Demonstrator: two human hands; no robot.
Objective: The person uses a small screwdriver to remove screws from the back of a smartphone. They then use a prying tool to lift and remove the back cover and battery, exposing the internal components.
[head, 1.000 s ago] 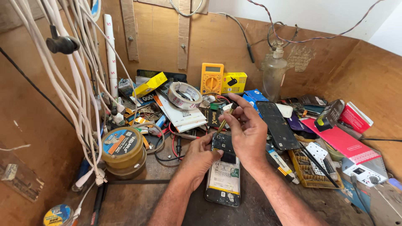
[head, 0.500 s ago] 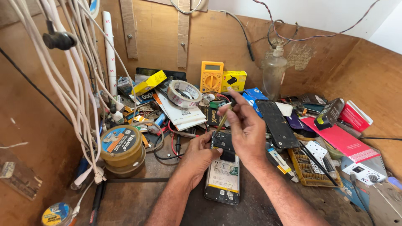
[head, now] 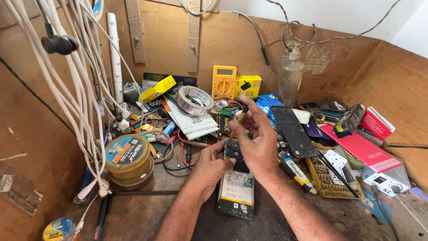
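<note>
Looking down at the counter [head: 147, 209], we see an opened phone [head: 236, 189] lying flat with its back cover off, near the front edge and between the 2 forearms. Its upper end, with dark circuitry, sits under both hands; the pale battery area below is exposed.

Left hand [head: 211, 167]: rests on the counter just left of the phone, fingers curled in against the phone's upper left edge, steadying it. We cannot tell how firmly they press.

Right hand [head: 258, 143]: raised over the phone's top end, fingers pinched narrowly around a thin screwdriver [head: 238, 122]. The tool stands tilted, handle up toward the back wall, tip down toward the dark circuitry. The tip's exact contact point is hidden by the fingers.

Surroundings: a black phone back panel [head: 294, 131] lies just right of the right hand. A roll of clear tape [head: 194, 100] sits on papers behind the hands. A yellow multimeter [head: 224, 82] stands against the back wall, with a yellow box [head: 247, 86] beside it and a glass bottle [head: 290, 80] further right. A round tin [head: 129, 158] sits well left of the phone. White cables [head: 76, 98] hang down the left wall. A red booklet [head: 361, 147] lies at the far right.
</note>
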